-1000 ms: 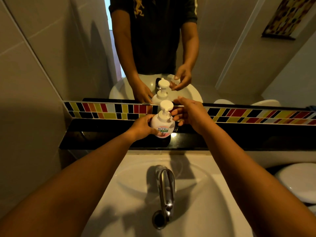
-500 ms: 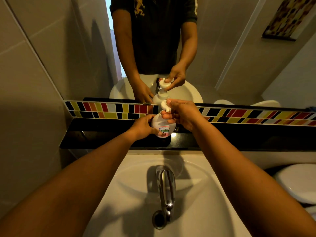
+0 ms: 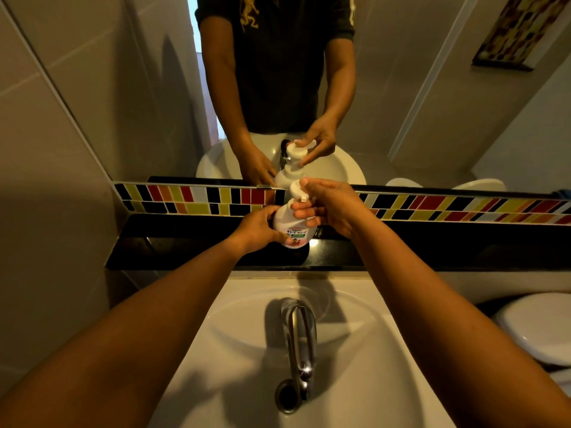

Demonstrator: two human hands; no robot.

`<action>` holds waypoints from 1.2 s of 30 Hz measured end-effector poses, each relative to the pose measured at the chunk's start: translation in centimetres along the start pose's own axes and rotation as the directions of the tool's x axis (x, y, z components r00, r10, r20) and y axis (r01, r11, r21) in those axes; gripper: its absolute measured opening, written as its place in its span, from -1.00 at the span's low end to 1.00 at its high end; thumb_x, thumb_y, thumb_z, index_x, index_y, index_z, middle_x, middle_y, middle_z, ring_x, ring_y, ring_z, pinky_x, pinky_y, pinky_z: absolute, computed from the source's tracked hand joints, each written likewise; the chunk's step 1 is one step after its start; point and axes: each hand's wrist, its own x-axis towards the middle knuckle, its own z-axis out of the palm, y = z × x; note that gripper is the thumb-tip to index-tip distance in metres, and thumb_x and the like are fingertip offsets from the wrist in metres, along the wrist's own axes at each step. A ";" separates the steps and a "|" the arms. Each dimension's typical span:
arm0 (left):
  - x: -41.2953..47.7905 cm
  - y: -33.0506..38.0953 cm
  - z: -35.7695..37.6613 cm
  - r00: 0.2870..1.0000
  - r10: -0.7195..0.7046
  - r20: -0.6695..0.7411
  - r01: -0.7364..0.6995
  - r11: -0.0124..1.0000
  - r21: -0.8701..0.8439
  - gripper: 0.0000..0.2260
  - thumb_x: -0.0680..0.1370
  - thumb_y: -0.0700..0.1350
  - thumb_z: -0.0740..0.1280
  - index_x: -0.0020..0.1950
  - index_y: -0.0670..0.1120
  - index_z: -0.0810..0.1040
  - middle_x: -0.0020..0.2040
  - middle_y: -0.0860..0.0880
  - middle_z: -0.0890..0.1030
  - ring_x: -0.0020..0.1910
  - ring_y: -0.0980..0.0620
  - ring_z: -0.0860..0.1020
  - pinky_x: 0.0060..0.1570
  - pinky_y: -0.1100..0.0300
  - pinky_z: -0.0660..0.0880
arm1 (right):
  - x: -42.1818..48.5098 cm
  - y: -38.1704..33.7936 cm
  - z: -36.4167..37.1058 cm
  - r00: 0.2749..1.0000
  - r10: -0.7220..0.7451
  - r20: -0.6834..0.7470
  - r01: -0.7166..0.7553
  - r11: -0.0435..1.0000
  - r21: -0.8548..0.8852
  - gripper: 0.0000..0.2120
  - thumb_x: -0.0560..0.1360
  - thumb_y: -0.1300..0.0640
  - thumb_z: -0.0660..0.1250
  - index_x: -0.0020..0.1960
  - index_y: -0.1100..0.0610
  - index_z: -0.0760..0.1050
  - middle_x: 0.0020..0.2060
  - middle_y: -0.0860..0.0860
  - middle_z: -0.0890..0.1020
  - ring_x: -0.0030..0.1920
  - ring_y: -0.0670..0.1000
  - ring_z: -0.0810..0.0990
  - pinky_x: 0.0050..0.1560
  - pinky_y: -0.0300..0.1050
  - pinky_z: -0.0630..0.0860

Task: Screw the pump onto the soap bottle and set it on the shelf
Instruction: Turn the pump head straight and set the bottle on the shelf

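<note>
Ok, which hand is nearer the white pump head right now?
Right. The right hand is on the white pump head, fingers around it and its neck. The left hand sits lower, gripping the round white soap bottle body.

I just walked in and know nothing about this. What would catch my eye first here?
Dead centre, two bare hands work a white soap bottle that seems to stand on the black shelf: the left hand steadies its body while the right hand grips the pump on top. Behind runs a bright strip of coloured tiles, and the mirror above repeats the scene. Below, a chrome tap hangs over the white basin.
</note>
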 end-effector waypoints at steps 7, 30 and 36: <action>-0.4 0.4 0.5 1.000 -0.018 -0.019 0.017 0.999 -0.045 -0.38 0.33 -0.25 0.57 0.35 -0.05 0.47 0.27 -0.08 0.59 0.25 -0.08 0.55 0.25 -0.04 0.51 | 0.4 4.3 -1.7 0.941 0.014 -0.339 -0.066 0.987 -0.144 -0.82 0.58 0.13 0.30 0.14 0.16 0.56 -0.20 0.11 0.65 -0.25 0.04 0.60 -0.33 -0.14 0.55; -0.1 -0.5 2.0 0.989 -0.023 -0.147 -0.003 0.985 -0.173 -0.37 0.37 -0.25 0.54 0.39 -0.06 0.41 0.34 -0.11 0.54 0.32 -0.14 0.51 0.23 -0.13 0.53 | 1.4 9.7 -0.7 0.964 -0.186 -0.192 0.115 0.938 -0.328 -0.37 0.47 0.31 0.43 0.49 0.07 0.35 0.34 0.14 0.55 0.33 0.15 0.52 0.29 0.14 0.51; -1.7 -2.7 1.7 0.947 0.076 -0.312 0.009 0.965 0.262 -0.33 0.48 -0.02 0.45 0.53 0.00 0.25 0.51 -0.04 0.35 0.53 -0.15 0.24 0.48 -0.14 0.21 | 1.1 12.7 -2.0 0.896 -0.281 -0.343 -0.028 0.737 -0.676 -0.36 0.53 0.17 0.40 0.55 0.06 0.25 0.50 0.12 0.36 0.50 0.16 0.30 0.44 0.10 0.30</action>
